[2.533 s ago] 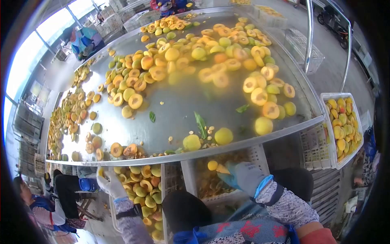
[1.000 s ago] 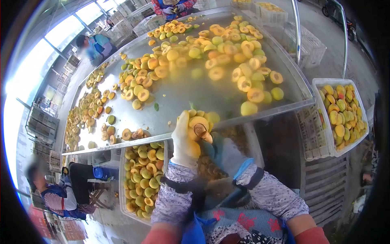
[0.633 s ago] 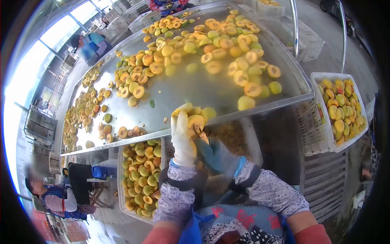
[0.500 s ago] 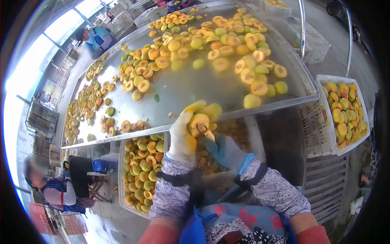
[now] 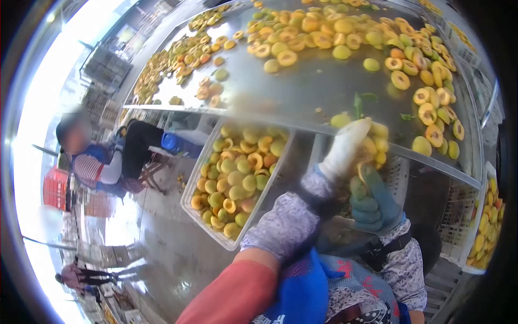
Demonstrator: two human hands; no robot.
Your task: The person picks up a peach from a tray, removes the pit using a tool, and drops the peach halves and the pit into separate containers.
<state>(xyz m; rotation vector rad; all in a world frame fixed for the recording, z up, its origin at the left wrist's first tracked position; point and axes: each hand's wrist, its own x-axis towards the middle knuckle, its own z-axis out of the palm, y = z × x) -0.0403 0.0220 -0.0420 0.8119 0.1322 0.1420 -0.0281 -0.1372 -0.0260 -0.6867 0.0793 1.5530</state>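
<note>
My left hand (image 5: 349, 144), in a white glove with yellow-stained fingers, is closed round a yellow peach half (image 5: 367, 152) near the table's front edge. Just below it is my right hand (image 5: 373, 201), in a blue-green glove, its fingers curled round a small pitting tool (image 5: 361, 171) held up against the fruit. The tool is blurred and mostly hidden by the fingers. Many halved peaches (image 5: 324, 38) lie across the metal table (image 5: 302, 97), some showing brown pit hollows.
A white crate (image 5: 186, 208) full of peach halves stands left of my arm. Another crate of fruit (image 5: 488, 227) is at the far right. A seated person (image 5: 97, 162) works at the left, and another person (image 5: 81, 275) is farther back. Green leaves (image 5: 367, 97) lie on the table.
My view has swung left, so the crate and seated person appear nearer the middle. Both hands stay together at the fruit, with the tool now less visible.
</note>
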